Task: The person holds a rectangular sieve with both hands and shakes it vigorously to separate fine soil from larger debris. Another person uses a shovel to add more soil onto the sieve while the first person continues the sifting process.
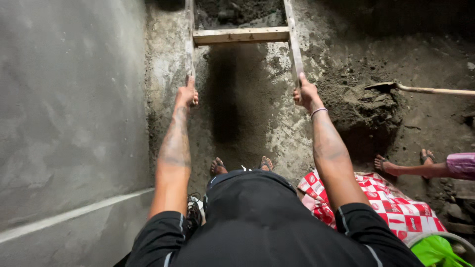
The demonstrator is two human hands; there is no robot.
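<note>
Both my hands, left hand [187,94] at eleven, right hand [306,93] at one, clench wooden frame [241,34] rails; loose mortar [363,106] could make my sandalled feet [217,166] slip.

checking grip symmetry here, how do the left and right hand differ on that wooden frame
The left hand grips the left rail of the wooden frame beside the grey wall; the right hand grips the right rail, next to the soil pile. The right wrist wears a thin band; the left wrist is bare. The left hand sits slightly lower in the picture. Both are closed around the rail ends, arms stretched forward.
</note>
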